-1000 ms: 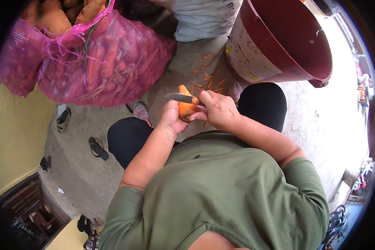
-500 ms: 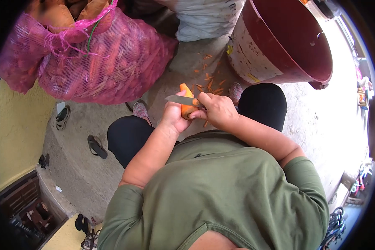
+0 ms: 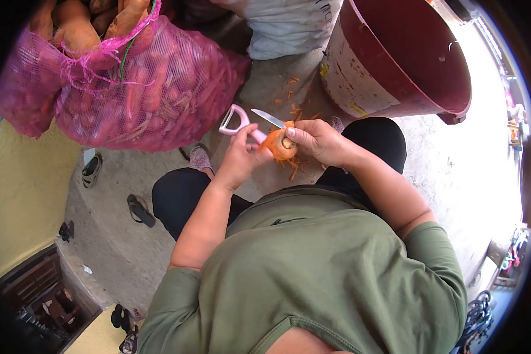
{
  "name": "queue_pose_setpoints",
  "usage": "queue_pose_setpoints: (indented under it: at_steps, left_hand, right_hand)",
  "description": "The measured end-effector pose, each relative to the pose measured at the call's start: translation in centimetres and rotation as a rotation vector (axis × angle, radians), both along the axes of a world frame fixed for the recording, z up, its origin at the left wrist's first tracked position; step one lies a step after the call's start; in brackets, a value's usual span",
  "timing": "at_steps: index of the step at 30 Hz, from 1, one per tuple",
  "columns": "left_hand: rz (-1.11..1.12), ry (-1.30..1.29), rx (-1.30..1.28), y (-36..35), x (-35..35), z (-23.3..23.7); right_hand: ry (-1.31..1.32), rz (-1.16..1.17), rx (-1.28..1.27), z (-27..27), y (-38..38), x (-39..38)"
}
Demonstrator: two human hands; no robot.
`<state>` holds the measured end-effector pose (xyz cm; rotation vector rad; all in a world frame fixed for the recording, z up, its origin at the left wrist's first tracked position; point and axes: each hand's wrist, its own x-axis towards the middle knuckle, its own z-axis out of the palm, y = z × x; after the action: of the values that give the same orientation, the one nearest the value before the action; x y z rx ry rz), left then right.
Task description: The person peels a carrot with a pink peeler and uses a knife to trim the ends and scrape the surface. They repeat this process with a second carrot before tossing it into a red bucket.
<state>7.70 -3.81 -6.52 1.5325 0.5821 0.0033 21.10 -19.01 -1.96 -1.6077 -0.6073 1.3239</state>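
Note:
My left hand (image 3: 239, 158) is closed on the handle of a pink peeler (image 3: 240, 112), its Y-shaped head pointing up and to the left. Its fingers rest right beside an orange carrot (image 3: 281, 147), whose round stem end faces me. My right hand (image 3: 321, 141) grips the carrot with the thumb pressed near that end. A small knife is in the right hand too; its blade (image 3: 266, 117) sticks out to the left above the carrot, while its handle is hidden by the fingers.
A pink mesh sack (image 3: 153, 94) full of carrots stands at front left. A large dark-red tub (image 3: 360, 71) is at front right, and a white sack (image 3: 292, 29) between them. Orange peelings (image 3: 296, 110) litter the concrete floor ahead. A loose sandal (image 3: 140, 210) lies at left.
The carrot has turned stem end towards me and passed from my left hand to my right, which keeps the knife. A pink peeler now shows in my left hand.

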Motion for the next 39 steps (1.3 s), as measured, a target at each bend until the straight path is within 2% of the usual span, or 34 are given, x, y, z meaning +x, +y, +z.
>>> queue_pose_setpoints:
  at_steps: [3,4,7,11,14,17,20,23,26,29,30,33,36,39]
  left_hand:
    - [-0.235,-0.199,0.297,-1.3,0.7,2.1]
    - [-0.237,-0.211,0.441,-1.6,0.6,1.8]
    - [-0.286,-0.128,0.253,-1.5,0.6,1.7]
    - [-0.325,-0.071,-0.054,-1.4,0.6,1.3]
    - [-0.393,-0.024,-0.172,-1.1,0.7,1.9]
    - [-0.294,-0.08,-0.112,-1.6,0.8,1.9]
    - [-0.123,-0.156,0.03,-2.3,0.7,0.7]
    - [0.019,-0.113,0.184,-2.9,0.7,-0.8]
    - [-0.034,-0.059,0.0,-2.6,0.7,1.0]
    - [-0.365,-0.168,-0.227,-1.0,0.6,1.9]
    - [-0.376,-0.079,-0.354,-1.0,0.7,2.5]
    - [-0.271,-0.074,-0.119,-1.9,0.7,1.9]
    - [-0.197,-0.11,0.044,-2.3,0.7,0.7]
    - [-0.117,-0.092,0.009,-2.6,0.7,-0.3]
  right_hand:
    - [0.259,0.032,-0.102,-0.6,0.0,-0.2]
    - [0.163,0.032,-0.002,-0.7,0.1,-0.6]
    - [-0.447,0.084,0.228,-1.1,-0.1,-1.1]
    - [-0.593,0.19,0.126,-0.6,0.0,-0.5]
    - [-0.574,0.202,0.114,-0.4,0.2,-0.6]
    - [-0.63,0.116,0.172,-1.2,0.3,-0.9]
    - [-0.654,0.095,0.07,-1.1,0.4,-1.0]
    - [-0.673,0.036,-0.007,-1.2,0.3,-1.3]
    - [-0.581,0.115,0.037,-1.5,0.0,-0.7]
    - [-0.461,0.239,0.252,-2.7,-0.3,0.5]
    - [-0.512,0.246,0.213,-1.9,-0.2,0.5]
    - [-0.74,0.246,0.098,-0.1,-0.2,0.2]
    - [-0.781,0.16,0.05,-0.4,0.0,-0.2]
    - [-0.762,0.122,0.031,-0.9,-0.1,-0.5]
